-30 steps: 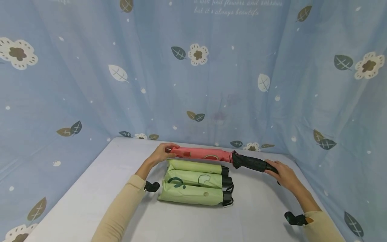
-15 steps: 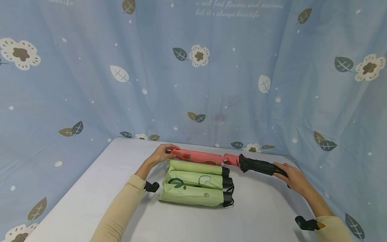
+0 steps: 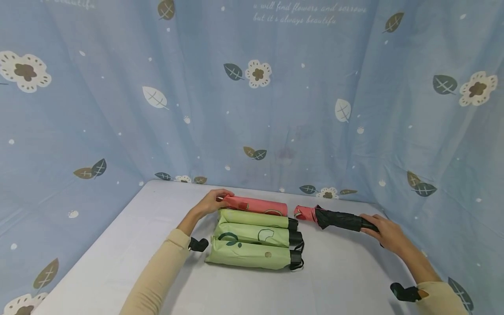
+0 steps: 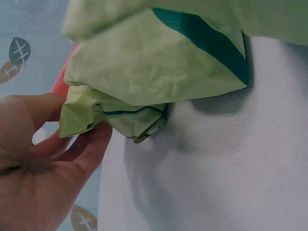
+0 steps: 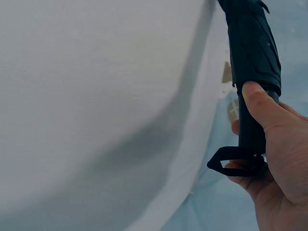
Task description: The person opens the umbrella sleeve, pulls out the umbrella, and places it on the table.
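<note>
At the back of the table my left hand (image 3: 210,202) pinches the left end of a red umbrella sleeve (image 3: 257,205) with a watermelon print. To its right, my right hand (image 3: 387,232) grips the black handle of a folded umbrella (image 3: 340,219), its red tip pointing at the sleeve across a small gap. The right wrist view shows the thumb along the handle (image 5: 251,127), with a black strap loop (image 5: 231,161) hanging below. In the left wrist view, green cloth (image 4: 149,62) hides most of the red sleeve (image 4: 60,86) beside my left fingers.
Three green umbrellas in sleeves (image 3: 252,253) lie side by side just in front of the red sleeve, black handle ends to the right. They rest on a white table (image 3: 236,293). A blue patterned curtain (image 3: 275,109) hangs behind and along both sides.
My right hand has moved to the right, drawing the folded umbrella out of the red sleeve until the two came apart. The left hand has stayed at the sleeve's end, and the sleeve has sunk slightly.
</note>
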Demonstrator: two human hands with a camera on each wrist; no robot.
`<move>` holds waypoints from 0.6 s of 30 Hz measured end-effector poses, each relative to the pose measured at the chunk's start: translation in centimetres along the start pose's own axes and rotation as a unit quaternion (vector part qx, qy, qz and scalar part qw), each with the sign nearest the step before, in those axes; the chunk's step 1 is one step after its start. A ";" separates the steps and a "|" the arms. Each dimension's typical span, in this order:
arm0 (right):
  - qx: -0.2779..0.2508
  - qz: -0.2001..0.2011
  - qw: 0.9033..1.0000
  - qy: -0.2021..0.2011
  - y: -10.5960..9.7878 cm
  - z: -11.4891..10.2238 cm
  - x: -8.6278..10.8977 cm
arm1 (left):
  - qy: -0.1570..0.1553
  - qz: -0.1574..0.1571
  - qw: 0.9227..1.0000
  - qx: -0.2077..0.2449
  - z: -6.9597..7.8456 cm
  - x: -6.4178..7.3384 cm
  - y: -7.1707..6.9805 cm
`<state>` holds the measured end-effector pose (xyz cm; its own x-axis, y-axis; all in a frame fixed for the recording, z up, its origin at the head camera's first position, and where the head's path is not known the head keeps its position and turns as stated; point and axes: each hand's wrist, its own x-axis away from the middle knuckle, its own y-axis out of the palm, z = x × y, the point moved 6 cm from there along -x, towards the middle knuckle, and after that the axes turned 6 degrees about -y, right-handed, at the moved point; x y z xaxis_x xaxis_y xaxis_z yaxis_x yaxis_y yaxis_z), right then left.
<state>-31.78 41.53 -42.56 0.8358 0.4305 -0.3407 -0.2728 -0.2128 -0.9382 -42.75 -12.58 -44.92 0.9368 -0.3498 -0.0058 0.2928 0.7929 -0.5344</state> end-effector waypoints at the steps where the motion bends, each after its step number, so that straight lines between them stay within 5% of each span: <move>1: 0.001 -0.002 1.000 -0.001 0.2 0.1 0.0 | -0.006 0.001 1.000 0.000 -0.1 0.0 0.1; 9: -0.009 -0.001 1.000 -0.009 2.2 1.1 0.0 | -0.016 -0.010 1.000 -0.004 -0.4 -0.4 0.6; 18: -0.003 -0.065 0.997 0.033 4.1 2.2 -0.6 | -0.017 -0.030 0.999 -0.033 0.4 0.1 1.3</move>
<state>-34.49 42.34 -46.35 0.8931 0.3970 -0.2116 -0.1577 -0.1643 -0.9737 -42.22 -11.38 -45.29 0.9240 -0.3782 0.0567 0.3371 0.7355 -0.5877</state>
